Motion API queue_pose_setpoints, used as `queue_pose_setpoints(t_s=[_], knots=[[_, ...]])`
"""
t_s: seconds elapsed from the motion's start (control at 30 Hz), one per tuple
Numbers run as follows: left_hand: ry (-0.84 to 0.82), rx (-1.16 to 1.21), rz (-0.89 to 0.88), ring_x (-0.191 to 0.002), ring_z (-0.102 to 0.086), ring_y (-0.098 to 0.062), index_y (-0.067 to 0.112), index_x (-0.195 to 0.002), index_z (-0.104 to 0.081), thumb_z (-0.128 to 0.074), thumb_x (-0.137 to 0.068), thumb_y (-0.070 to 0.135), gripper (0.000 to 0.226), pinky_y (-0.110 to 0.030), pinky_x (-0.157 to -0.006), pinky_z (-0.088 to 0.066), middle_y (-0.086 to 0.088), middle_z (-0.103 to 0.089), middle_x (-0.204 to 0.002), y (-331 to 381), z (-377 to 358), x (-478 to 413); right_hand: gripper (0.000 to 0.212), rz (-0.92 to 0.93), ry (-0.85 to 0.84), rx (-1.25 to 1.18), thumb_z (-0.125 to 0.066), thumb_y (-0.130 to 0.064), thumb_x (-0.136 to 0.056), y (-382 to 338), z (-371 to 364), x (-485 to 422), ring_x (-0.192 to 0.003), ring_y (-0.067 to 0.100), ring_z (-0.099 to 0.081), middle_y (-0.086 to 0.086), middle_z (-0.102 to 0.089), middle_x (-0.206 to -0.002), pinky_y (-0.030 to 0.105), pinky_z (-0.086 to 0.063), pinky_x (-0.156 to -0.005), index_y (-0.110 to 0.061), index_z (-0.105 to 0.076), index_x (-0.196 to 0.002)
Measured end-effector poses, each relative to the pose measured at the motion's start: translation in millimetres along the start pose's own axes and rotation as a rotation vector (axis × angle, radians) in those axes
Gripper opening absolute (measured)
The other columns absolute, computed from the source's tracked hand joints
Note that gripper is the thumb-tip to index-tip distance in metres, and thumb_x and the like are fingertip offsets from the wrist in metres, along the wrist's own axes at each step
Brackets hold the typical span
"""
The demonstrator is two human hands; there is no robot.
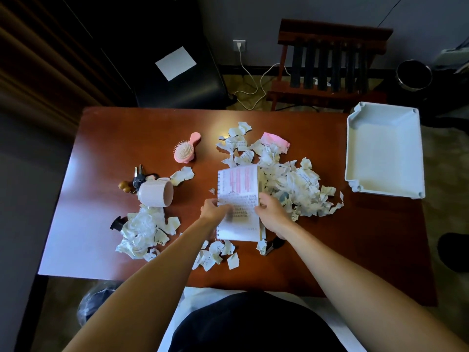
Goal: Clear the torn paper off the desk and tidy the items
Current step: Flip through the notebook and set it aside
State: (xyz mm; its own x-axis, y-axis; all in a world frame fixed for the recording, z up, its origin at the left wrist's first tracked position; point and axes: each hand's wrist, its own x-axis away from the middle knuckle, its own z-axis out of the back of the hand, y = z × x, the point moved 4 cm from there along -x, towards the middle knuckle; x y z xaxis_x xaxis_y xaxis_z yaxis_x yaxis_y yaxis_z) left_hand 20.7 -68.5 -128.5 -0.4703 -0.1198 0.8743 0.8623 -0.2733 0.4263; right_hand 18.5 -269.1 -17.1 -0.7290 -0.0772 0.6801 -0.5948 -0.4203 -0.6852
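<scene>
A: Where is the torn paper [291, 184] lying?

B: Mostly in one big heap on the red-brown desk [101, 138], right of the middle. A second heap [142, 232] sits at the near left, and loose scraps [215, 252] lie by the near edge, between the forearms.

A: And the hands?

B: Both are on a spiral notebook [238, 201] standing open in the middle. The left hand [213, 209] is pinched on its wire-bound edge, and the right hand [271, 209] is clamped on the opposite edge, thumb across the page.

A: Can you read the page?

B: No. There are rows of handwriting, some marked over in pink, but too small to make out. The scraps carry the same kind of writing.

A: Any containers?

B: A white tray [385, 153] at the far right corner of the desk, nothing visible inside it. A ribbed pale mug [156, 193] lies on its side at the left, touching the near-left heap; its inside is hidden from here.

A: What else is on the desk?

B: Keys [138, 175] with a brown charm just behind the mug, a pink hairbrush [186, 148] further back, something pink [276, 141] half under the far side of the big heap, and a dark item [275, 243] by the right wrist, too obscured to identify
</scene>
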Motion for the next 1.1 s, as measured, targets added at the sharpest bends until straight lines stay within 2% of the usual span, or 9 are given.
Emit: queue_pose_setpoints(t_s=[0.1,0.2,0.23,0.33,0.4,0.53,0.67,0.8,1.1], knots=[[-0.028,0.056,0.036,-0.097,-0.070,-0.021,0.009,-0.121,-0.058,-0.085,-0.063,0.033,0.069,-0.032,-0.075,-0.057,-0.003,-0.071,-0.112,18.8,4.6,33.5,0.037,-0.014,-0.013,-0.003,-0.043,0.001,-0.098,2.6,-2.2,-3.2,-0.114,0.018,-0.058,0.000,-0.060,-0.126,0.037,-0.051,-0.093,-0.016,-0.054,-0.129],[-0.053,0.091,0.030,-0.093,-0.070,-0.018,0.005,-0.109,-0.065,-0.077,-0.084,0.018,0.030,-0.024,-0.066,-0.050,-0.003,-0.073,-0.105,28.4,3.7,49.5,0.039,-0.027,-0.007,-0.014,-0.042,0.002,-0.098,3.7,-3.0,-6.1,-0.116,0.015,-0.055,-0.001,-0.060,-0.127,0.034,-0.049,-0.094,-0.016,-0.054,-0.131],[-0.052,0.096,0.038,-0.093,-0.071,-0.019,0.007,-0.109,-0.066,-0.078,-0.083,0.020,0.032,-0.026,-0.070,-0.052,-0.003,-0.074,-0.105,28.1,3.4,49.4,0.039,-0.035,-0.006,-0.020,-0.042,0.002,-0.098,3.9,-2.8,-6.9,-0.116,0.016,-0.055,-0.001,-0.059,-0.127,0.035,-0.048,-0.096,-0.017,-0.054,-0.131],[-0.041,0.140,0.057,-0.104,-0.066,-0.023,0.012,-0.119,-0.063,-0.087,-0.063,0.037,0.066,-0.038,-0.094,-0.052,-0.002,-0.071,-0.112,19.0,4.7,33.9,0.039,-0.062,-0.007,-0.035,-0.039,0.002,-0.098,7.0,-2.3,-9.6,-0.115,0.017,-0.057,-0.002,-0.061,-0.125,0.041,-0.050,-0.098,-0.018,-0.055,-0.128],[-0.031,0.161,0.079,-0.107,-0.063,-0.024,0.012,-0.125,-0.054,-0.089,-0.057,0.041,0.081,-0.040,-0.095,-0.051,-0.004,-0.066,-0.116,16.6,5.1,30.3,0.040,-0.076,-0.007,-0.052,-0.038,0.003,-0.098,9.1,-1.5,-10.2,-0.114,0.018,-0.058,-0.002,-0.062,-0.123,0.041,-0.050,-0.096,-0.019,-0.056,-0.125],[-0.049,0.195,0.099,-0.097,-0.065,-0.022,0.013,-0.124,-0.030,-0.077,-0.085,0.016,0.062,-0.033,-0.070,-0.055,-0.011,-0.060,-0.113,21.7,2.1,43.3,0.041,-0.080,-0.016,-0.081,-0.038,0.004,-0.098,10.6,-3.5,-10.1,-0.112,0.016,-0.059,-0.004,-0.064,-0.118,0.036,-0.051,-0.090,-0.022,-0.058,-0.122],[-0.042,0.192,0.091,-0.091,-0.065,-0.018,0.012,-0.123,-0.032,-0.075,-0.088,0.018,0.056,-0.028,-0.060,-0.052,-0.008,-0.060,-0.109,21.2,6.5,46.5,0.041,-0.091,-0.028,-0.091,-0.038,0.003,-0.098,11.0,-7.6,-9.4,-0.109,0.013,-0.058,-0.009,-0.063,-0.112,0.028,-0.047,-0.079,-0.023,-0.057,-0.123],[-0.058,0.192,0.066,-0.090,-0.071,-0.022,0.007,-0.130,-0.044,-0.076,-0.086,0.016,0.055,-0.031,-0.060,-0.057,-0.009,-0.068,-0.111,20.2,9.4,46.9,0.044,-0.102,-0.049,-0.065,-0.038,0.002,-0.098,12.4,-10.8,-10.2,-0.112,0.016,-0.057,-0.005,-0.061,-0.120,0.028,-0.048,-0.078,-0.021,-0.053,-0.132],[-0.056,0.226,0.032,-0.087,-0.073,-0.023,0.011,-0.120,-0.049,-0.078,-0.085,0.017,0.047,-0.034,-0.065,-0.059,-0.009,-0.070,-0.105,22.6,20.3,52.9,0.044,-0.106,-0.093,-0.043,-0.044,-0.002,-0.098,8.7,-17.6,-11.4,-0.115,0.015,-0.055,-0.003,-0.060,-0.128,0.032,-0.046,-0.087,-0.024,-0.050,-0.136]])
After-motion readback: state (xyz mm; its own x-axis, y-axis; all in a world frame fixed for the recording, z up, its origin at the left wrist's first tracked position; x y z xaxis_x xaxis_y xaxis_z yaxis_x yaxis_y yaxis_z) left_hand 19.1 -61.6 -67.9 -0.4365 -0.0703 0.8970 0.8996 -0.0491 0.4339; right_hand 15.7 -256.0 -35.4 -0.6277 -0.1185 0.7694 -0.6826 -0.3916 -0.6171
